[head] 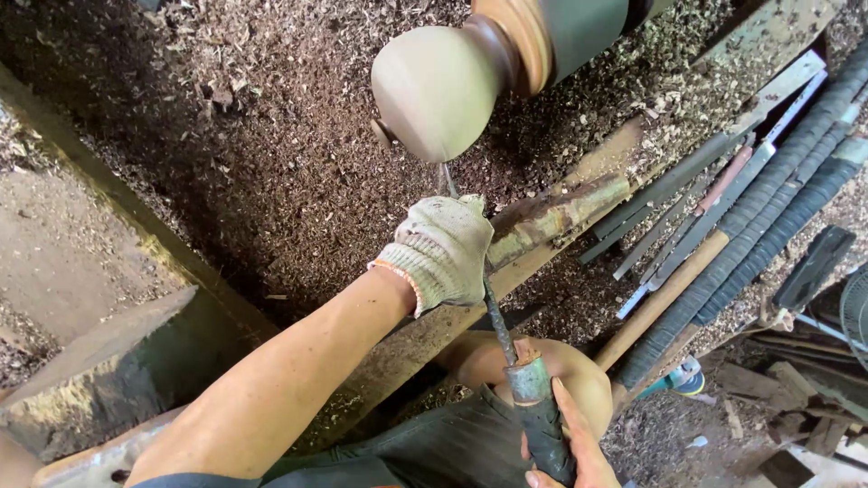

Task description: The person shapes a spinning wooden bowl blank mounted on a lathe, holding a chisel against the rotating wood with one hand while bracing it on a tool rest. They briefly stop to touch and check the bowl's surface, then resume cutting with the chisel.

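Left arm comes in bare from the lower left of the frame, stretched up toward the middle, and the left hand [440, 253] sits just above centre in a knit work glove, fingers curled over and clamped shut, knuckles up. Right hand [565, 443] is down at the bottom edge right of centre, ungloved, fingers wrapped in a closed grip, with a bare knee right behind it.

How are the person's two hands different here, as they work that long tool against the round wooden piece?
The left hand wears a knitted work glove; the right hand is bare. The left hand sits far forward on the tool, near the round wooden piece, pressing it to the wooden rest; the right hand grips the dark handle at the back, near the knee. Both are closed around the same tool.
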